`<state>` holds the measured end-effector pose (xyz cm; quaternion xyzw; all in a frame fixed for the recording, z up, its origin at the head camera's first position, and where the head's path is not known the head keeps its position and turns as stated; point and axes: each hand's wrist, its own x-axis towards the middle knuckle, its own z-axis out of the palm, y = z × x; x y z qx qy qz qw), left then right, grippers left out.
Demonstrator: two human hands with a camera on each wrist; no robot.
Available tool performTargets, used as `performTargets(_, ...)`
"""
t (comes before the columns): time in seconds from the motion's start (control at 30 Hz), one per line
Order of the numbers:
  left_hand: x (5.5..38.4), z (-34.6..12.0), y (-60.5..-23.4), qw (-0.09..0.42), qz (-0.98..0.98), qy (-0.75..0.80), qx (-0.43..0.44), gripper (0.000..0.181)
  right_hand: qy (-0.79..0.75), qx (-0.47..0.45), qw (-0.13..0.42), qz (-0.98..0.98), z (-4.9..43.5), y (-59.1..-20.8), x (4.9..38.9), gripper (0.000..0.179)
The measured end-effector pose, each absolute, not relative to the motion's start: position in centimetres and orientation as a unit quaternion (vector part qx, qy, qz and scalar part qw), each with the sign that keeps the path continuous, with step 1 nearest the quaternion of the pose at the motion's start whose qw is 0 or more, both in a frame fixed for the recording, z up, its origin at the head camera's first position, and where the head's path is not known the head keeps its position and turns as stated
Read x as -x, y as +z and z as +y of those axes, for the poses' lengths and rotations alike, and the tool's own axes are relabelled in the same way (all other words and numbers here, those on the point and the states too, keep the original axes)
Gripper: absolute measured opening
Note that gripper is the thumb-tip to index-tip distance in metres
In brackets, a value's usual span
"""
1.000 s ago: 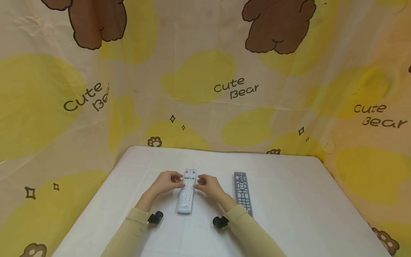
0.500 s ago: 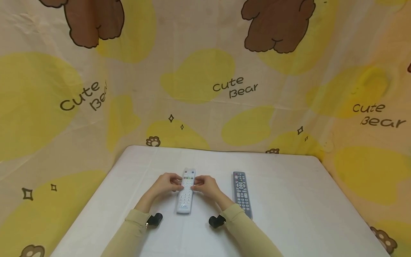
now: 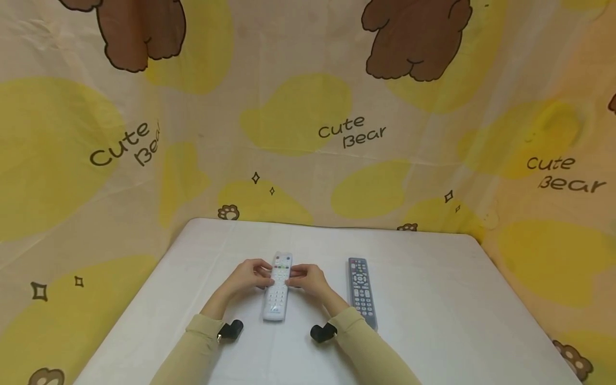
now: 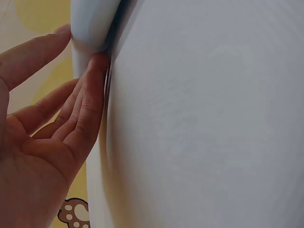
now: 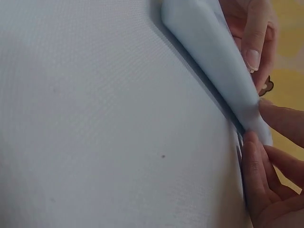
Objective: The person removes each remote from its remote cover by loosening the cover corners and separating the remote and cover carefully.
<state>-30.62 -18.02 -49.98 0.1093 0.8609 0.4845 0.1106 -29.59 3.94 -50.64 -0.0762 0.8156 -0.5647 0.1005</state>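
Note:
A white remote control [image 3: 276, 295] with rows of buttons lies lengthwise on the white table between my hands. My left hand [image 3: 246, 276] grips its left edge, thumb at the upper side and fingers low against the flank. From the other side my right hand [image 3: 310, 280] pinches the right edge in the same way. In the left wrist view, the left fingertips touch the lower side of the remote [image 4: 92, 23], close to the tabletop. The right wrist view has the right thumb and fingers at the side of the remote [image 5: 213, 61], with part of the left hand beyond it.
A dark grey remote control [image 3: 361, 291] with light buttons lies to the right, its near end beside the right sleeve [image 3: 370, 342]. Behind the white table [image 3: 433, 299] hangs a yellow patterned cloth [image 3: 289, 117] with bears. Small black cameras [image 3: 231, 330] sit at both wrists.
Both hands have closed in on the white remote's edges, the right one moving left to touch it. Since half a second ago the hands have hardly moved.

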Motion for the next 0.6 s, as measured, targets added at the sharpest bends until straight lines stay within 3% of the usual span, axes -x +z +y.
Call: performTargets(0.6,30.4,-17.9,-48.6,0.087,0.836,0.53,-0.114,0.049,-0.672,0.047,0.092,0.734,4.1,-50.6,29.5,0.05)
